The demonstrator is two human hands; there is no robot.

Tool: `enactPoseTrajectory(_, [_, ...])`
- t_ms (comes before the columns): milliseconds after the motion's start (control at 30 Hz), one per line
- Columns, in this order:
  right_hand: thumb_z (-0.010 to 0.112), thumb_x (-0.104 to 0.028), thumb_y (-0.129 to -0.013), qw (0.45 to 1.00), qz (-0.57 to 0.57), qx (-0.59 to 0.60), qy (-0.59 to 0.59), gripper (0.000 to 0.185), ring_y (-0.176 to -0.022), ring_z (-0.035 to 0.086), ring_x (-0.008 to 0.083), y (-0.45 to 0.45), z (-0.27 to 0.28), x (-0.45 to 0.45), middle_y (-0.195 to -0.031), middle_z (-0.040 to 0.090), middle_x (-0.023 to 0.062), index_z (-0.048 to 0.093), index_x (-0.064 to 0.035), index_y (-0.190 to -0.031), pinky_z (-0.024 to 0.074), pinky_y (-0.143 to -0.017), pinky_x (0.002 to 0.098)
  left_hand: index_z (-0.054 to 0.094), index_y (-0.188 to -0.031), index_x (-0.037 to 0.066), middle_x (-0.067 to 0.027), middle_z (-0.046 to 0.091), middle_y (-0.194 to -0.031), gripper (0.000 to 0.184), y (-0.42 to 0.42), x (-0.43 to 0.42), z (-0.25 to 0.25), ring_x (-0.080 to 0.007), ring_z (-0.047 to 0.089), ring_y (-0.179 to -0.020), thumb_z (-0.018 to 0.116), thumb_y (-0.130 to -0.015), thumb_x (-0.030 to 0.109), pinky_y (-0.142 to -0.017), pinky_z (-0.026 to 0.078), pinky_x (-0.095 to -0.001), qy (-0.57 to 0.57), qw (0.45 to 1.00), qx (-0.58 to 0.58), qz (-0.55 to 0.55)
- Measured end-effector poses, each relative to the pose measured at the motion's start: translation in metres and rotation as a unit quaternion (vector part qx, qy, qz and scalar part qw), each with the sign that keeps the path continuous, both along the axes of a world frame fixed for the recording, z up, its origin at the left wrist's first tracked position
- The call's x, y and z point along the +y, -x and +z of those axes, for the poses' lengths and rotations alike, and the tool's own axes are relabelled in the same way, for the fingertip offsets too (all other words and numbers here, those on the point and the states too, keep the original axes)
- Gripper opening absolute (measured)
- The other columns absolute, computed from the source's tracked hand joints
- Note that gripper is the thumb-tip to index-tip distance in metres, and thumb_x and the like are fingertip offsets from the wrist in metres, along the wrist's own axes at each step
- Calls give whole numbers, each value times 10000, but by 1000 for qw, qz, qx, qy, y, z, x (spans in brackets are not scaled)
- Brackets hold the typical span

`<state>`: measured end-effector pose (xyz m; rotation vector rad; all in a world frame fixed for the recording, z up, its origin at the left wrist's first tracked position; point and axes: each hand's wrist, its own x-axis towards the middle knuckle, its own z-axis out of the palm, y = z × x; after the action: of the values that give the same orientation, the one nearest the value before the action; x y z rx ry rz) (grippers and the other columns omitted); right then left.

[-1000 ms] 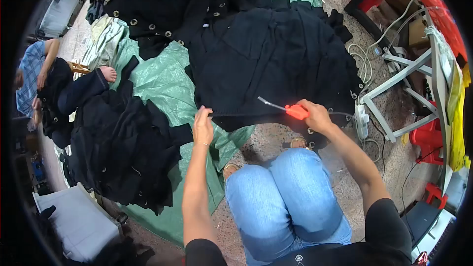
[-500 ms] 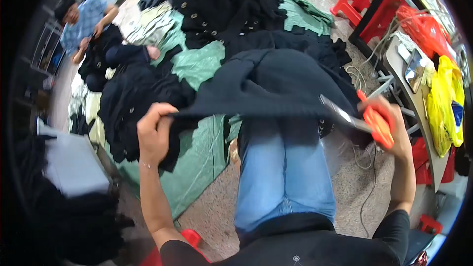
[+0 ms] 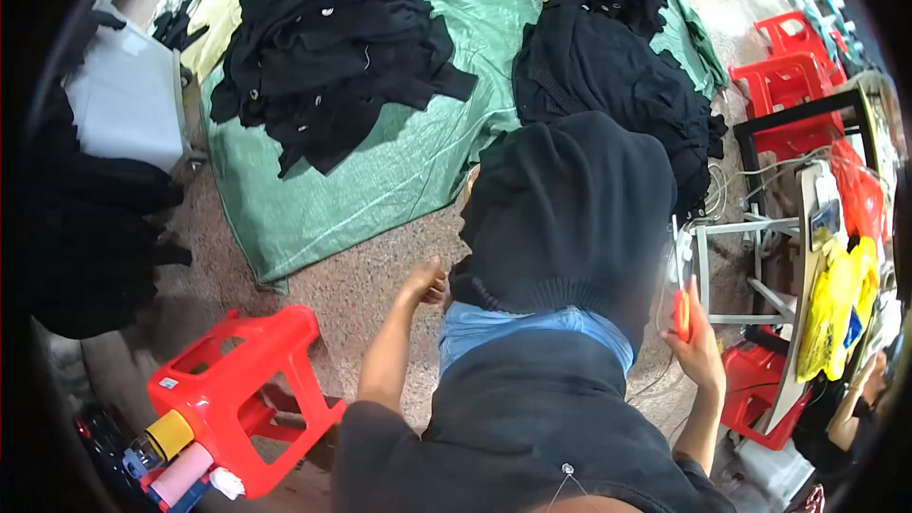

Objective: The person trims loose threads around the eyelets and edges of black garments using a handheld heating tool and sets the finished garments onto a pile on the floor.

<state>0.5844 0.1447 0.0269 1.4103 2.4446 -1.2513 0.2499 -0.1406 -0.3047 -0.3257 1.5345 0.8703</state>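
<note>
A black knit garment [image 3: 575, 209] lies spread over my lap, its ribbed edge near my waist above the blue jeans [image 3: 465, 331]. My left hand [image 3: 429, 282] is beside the garment's left edge with its fingers curled; whether they pinch anything is hidden. On the right, my right hand [image 3: 698, 342] is closed around the orange handle of a metal-bladed cutting tool [image 3: 682, 309], blade pointing up and away from me, next to the garment's right edge.
Black garments lie on a green sheet [image 3: 351, 199] ahead. A red stool [image 3: 252, 370] with thread spools stands at lower left, a white box [image 3: 128, 95] at far left. At right are a table [image 3: 806, 294] with a yellow bag [image 3: 826, 313] and red stools [image 3: 788, 90].
The garment has come down from between my raised hands onto my lap. My left hand has let go of its stretched corner and moved in. The view has shifted, bringing the red stool into sight.
</note>
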Motion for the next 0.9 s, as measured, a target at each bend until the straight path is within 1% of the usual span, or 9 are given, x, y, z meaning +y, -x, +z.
enactPoseTrajectory(67, [630,8,-815,999,23,-29,-32,750,-902,514,215,16,21,5,-1040,499,109,326,-25,-1500,443,-862,315,630,-927,39,-129,599,-696,739,-18,3,-52,-262,541,-501,374,-911,731,-477,462,-367,17,996,-78,-37])
enactPoseTrajectory(167, [640,-83,-873,990,82,-57,-102,641,-906,535,262,31,36,7,-1065,497,161,394,-21,-1462,449,-844,335,629,-975,21,-139,619,-721,814,-59,15,-168,-293,595,-605,328,-893,772,-531,487,-422,-98,975,-165,108])
enactPoseTrajectory(233, [649,-164,-903,983,103,-39,-149,609,-924,541,265,45,42,1,-1084,495,158,415,-13,-1444,457,-848,350,633,-995,27,-129,645,-741,807,-55,49,-150,-274,610,-636,323,-897,765,-568,502,-394,-71,934,-163,311])
enactPoseTrajectory(400, [599,-390,-948,984,98,-88,-120,619,-1052,621,380,54,40,-4,-1197,603,234,436,-34,-1427,468,-913,399,602,-1187,7,-167,700,-999,642,-20,65,-108,-316,662,-743,424,-972,585,-682,551,-397,-20,962,-130,241])
enactPoseTrajectory(500, [600,-425,-941,992,47,-47,-105,638,-1107,611,417,65,43,-16,-1217,617,250,432,-58,-1435,469,-918,423,592,-1254,-29,-185,646,-1219,568,-11,87,-116,-295,596,-1127,488,-994,465,-1002,438,-402,-62,973,-60,213])
enactPoseTrajectory(633, [638,-296,-926,993,-5,-64,-98,473,-989,653,396,74,46,-25,-1078,656,233,514,-52,-1311,495,-832,424,638,-1121,-21,-160,681,-1063,269,15,111,-74,-285,648,-931,583,-951,180,-839,519,-395,9,957,-27,290])
enactPoseTrajectory(767, [684,-71,-847,992,57,-14,-108,278,-841,701,329,109,44,-36,-905,682,179,609,-41,-1113,532,-719,358,628,-1133,9,-87,683,-1070,198,33,97,-87,-203,651,-952,585,-951,74,-880,513,-326,-277,877,41,391])
enactPoseTrajectory(800, [650,-38,-846,995,69,-10,-78,306,-881,717,280,114,39,-38,-949,703,174,609,-22,-1148,542,-760,345,626,-1138,21,-71,685,-1089,195,38,98,-37,-199,653,-969,591,-949,55,-891,518,-342,-301,870,46,387])
enactPoseTrajectory(900, [745,-192,-839,986,130,-27,-105,291,-886,699,339,139,13,-50,-922,693,178,632,-63,-1074,552,-746,387,620,-1170,34,-74,678,-1140,234,48,91,20,-172,642,-1046,617,-937,48,-945,498,-318,-426,829,62,356])
